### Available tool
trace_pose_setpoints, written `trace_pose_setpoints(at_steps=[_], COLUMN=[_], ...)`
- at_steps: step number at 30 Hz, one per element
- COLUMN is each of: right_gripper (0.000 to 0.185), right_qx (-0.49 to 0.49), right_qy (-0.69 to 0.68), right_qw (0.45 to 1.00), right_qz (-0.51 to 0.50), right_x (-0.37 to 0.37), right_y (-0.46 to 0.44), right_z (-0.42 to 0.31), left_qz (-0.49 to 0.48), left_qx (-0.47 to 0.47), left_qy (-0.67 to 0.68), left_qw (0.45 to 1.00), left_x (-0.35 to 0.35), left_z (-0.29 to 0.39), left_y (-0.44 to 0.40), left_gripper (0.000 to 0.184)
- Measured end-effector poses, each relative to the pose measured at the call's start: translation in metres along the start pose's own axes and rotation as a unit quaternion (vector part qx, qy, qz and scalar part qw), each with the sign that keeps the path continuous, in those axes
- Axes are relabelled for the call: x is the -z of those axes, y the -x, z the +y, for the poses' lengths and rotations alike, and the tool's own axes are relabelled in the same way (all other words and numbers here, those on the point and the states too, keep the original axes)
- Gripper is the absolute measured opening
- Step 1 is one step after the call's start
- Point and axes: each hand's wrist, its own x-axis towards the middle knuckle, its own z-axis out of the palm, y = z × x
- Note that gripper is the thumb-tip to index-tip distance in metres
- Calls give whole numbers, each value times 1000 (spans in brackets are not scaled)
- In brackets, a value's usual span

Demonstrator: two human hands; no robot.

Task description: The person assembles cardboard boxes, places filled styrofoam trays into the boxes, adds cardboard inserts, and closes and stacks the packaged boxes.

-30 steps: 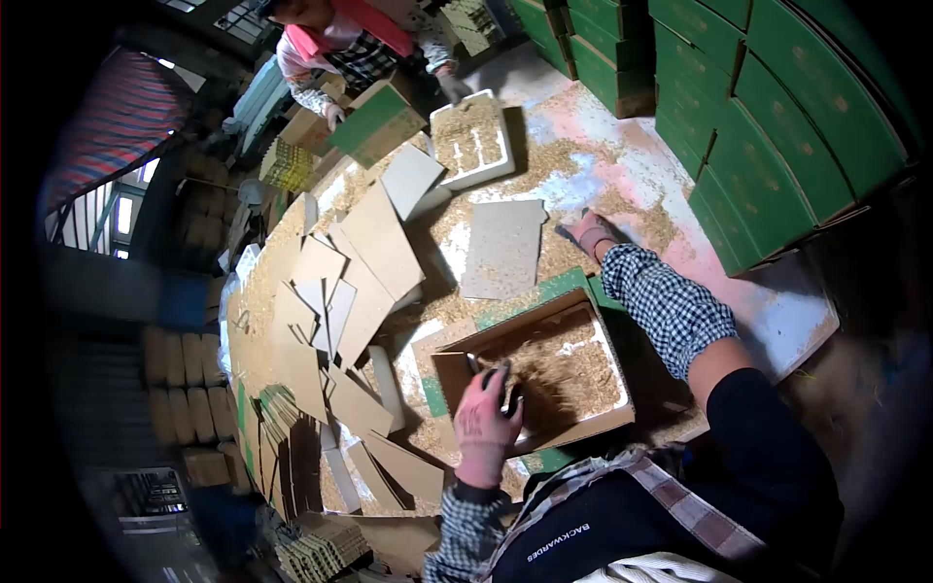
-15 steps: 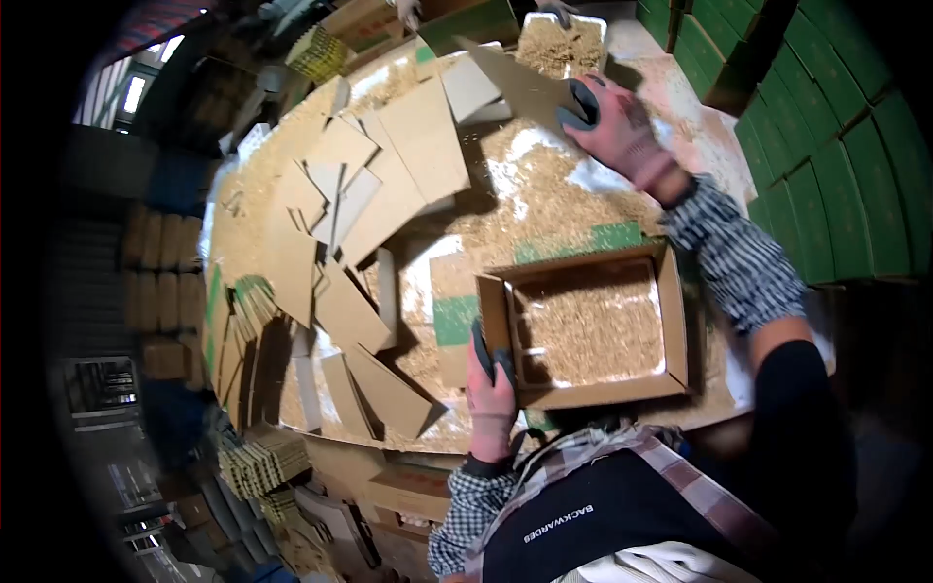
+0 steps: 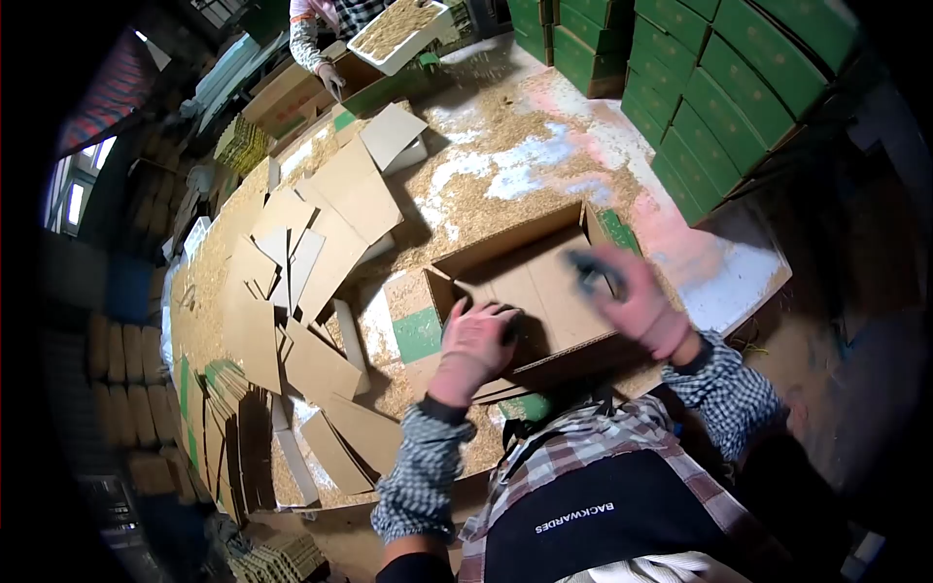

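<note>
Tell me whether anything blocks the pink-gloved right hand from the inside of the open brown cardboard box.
Nothing visible does; the right hand is over the right end of the box, whose top is uncovered.

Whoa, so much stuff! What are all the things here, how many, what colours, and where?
Open box: one, brown, in front of the person
Flat cardboard pieces: many, overlapping, mostly brown, left on the table
Table: one, patchy white, pink and blue, under everything
Loose shavings: uncountable, tan, across the table
Stacked boxes: many, green, upper right
White tray: one, tan filling, far end
Co-worker's hand: one clear, greyish, far end
Striped sheet: one, red and blue, upper left
Left hand: one, pink glove, dark fingertips, at the open box's left end
Right hand: one, same colours, blurred, by its right end
</note>
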Motion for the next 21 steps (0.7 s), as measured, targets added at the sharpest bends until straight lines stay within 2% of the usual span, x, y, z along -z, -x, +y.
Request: trace_pose_setpoints(at_steps=[1,2,3,4,5,6,7,9,10,11,13,16,18,19,20,21], right_gripper=[40,39,49,53,58,63,69,81,87,89,80,71,60,60,58,55], right_qx=[-53,-19,-90,-153,-173,-164,-162,-161,-142,-122,-121,-41,127,55,214,354], right_qy=[-102,-188,-341,-305,-143,-5,15,-169,-264,-216,-152,-116,-210,-375,-332,-267], right_qw=[989,976,922,934,974,985,985,971,952,968,981,992,967,925,908,861], right_qz=[94,108,158,106,5,-44,-49,-45,-55,-26,-11,-11,61,36,138,251], right_x=[21,50,52,42,8,-29,-59,-78,-94,-33,24,109,195,234,281,329], right_y=[2,-3,-2,-2,10,22,34,36,24,28,16,-34,-44,-42,-53,-63], right_z=[8,38,41,94,163,203,218,230,268,176,135,92,24,-9,-10,-11], left_qz=[203,251,289,318,330,322,301,276,273,274,288,306,312,313,314,316], left_qx=[-73,-11,48,99,133,152,161,138,83,79,69,-12,-87,-122,-162,-197], left_qy=[160,299,430,550,657,695,707,733,729,722,698,659,628,614,596,571], left_qw=[963,921,854,766,665,625,619,606,622,630,653,687,707,714,721,732], left_x=[2,-12,-39,-61,-65,-99,-144,-181,-183,-161,-77,45,130,172,208,242], left_z=[-14,-27,-44,-59,-67,-76,-79,-85,-88,-74,-31,25,71,98,119,142], left_y=[8,14,21,25,19,13,15,-5,-7,-11,-39,-79,-108,-124,-141,-155], left_gripper=[41,42,42,43,44,41,38,31,35,35,35,36,37,37,38,38])
